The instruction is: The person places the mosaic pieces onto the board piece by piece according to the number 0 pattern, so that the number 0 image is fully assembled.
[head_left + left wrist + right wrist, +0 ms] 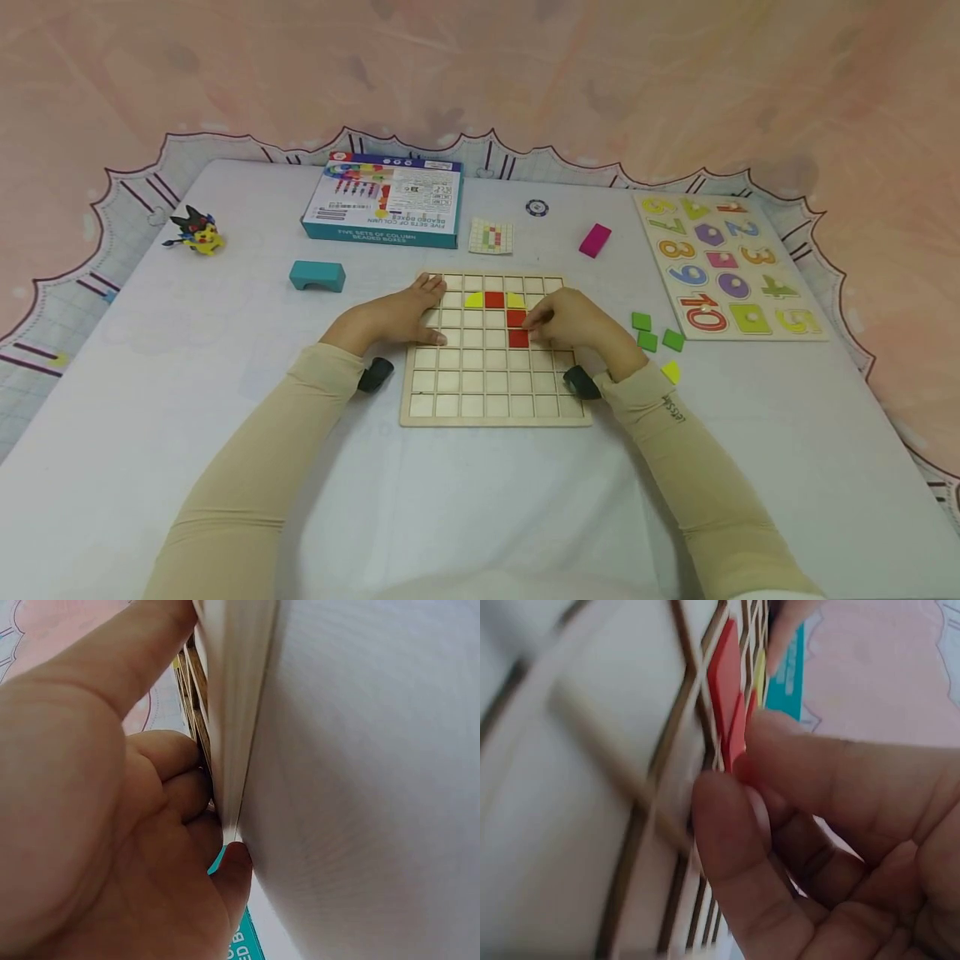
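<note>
A square wooden grid board (447,382) lies on the table, with yellow quarter-round tiles (474,300) and red square tiles (494,300) in its upper cells. My left hand (397,317) rests on the board's left edge, thumb apart from the fingers. In the left wrist view the fingers lie against the board's side (238,712). Over the right part of the grid, my right hand (573,323) pinches with thumb and fingertips beside the red tiles. A bit of red tile (742,766) shows between those fingertips in the right wrist view; most of it is hidden.
Green square tiles (647,340) and a yellow tile (671,372) lie right of the board. Behind it are a pattern card (491,237), a box (382,204), a chip (537,207) and a magenta block (595,240). A number puzzle (738,275) lies right, a teal block (317,276) left.
</note>
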Demonstrator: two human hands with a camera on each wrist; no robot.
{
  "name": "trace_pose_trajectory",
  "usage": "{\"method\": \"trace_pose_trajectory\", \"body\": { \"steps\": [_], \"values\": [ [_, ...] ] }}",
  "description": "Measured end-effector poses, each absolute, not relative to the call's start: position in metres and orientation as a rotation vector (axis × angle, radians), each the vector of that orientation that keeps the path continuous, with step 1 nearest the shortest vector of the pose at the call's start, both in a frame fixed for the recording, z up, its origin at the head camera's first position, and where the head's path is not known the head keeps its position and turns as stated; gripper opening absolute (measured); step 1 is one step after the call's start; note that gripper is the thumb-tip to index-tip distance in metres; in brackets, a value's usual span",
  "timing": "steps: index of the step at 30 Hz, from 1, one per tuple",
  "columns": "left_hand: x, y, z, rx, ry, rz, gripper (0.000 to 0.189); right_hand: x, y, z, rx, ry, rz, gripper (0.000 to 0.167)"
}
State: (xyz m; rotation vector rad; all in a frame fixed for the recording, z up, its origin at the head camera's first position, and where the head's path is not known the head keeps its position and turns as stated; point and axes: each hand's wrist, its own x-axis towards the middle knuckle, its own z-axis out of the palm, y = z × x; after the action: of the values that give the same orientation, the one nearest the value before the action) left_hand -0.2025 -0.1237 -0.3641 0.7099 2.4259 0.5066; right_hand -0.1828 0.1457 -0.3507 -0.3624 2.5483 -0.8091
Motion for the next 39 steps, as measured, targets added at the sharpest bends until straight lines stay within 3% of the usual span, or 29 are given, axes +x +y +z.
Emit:
{"method": "trace_pose_trajectory", "body": {
  "steps": [21,39],
  "values": [
    [-0.202,-0.124,-0.364,0.718,2.425,0.494,0.093,-0.176,0.247,-0.34,-0.077,2.548,-0.807,0.025],
    [-0.204,-0.123,-0.364,0.708,2.427,0.482,0.093,-0.168,0.25,-0.351,-0.119,2.574,-0.675,0.025]
  ]
}}
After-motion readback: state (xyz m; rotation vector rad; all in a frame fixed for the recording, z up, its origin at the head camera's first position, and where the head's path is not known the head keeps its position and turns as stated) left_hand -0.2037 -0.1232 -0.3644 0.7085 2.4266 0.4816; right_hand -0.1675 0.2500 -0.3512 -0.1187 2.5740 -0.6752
